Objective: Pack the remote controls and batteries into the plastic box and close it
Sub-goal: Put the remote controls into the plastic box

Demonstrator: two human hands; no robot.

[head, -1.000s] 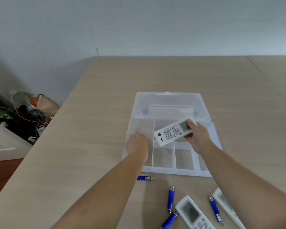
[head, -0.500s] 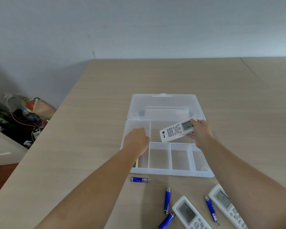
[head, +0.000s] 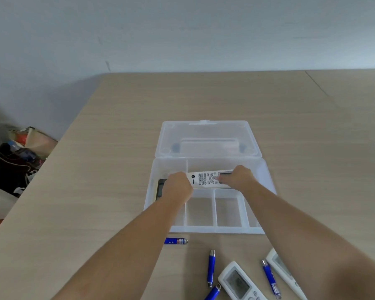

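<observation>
The clear plastic box (head: 217, 230) lies open on the table, its lid (head: 206, 135) folded back flat. My right hand (head: 239, 178) grips a white remote (head: 204, 179) by its screen end, and the remote lies flat in the long rear compartment. My left hand (head: 178, 187) is curled over a second remote with a dark screen (head: 160, 187) in the left compartment, hiding most of it. Two more white remotes (head: 239, 282) (head: 284, 271) and several blue batteries (head: 175, 241) (head: 211, 267) (head: 270, 278) lie on the table in front of the box.
The front compartments of the box hold nothing. The table's left edge drops to a floor with bags and cables (head: 15, 154). A wall stands behind the table's far edge.
My right hand has lowered the white remote from above the box into the rear compartment and turned it level. My left hand shifted slightly, so the dark screen now shows.
</observation>
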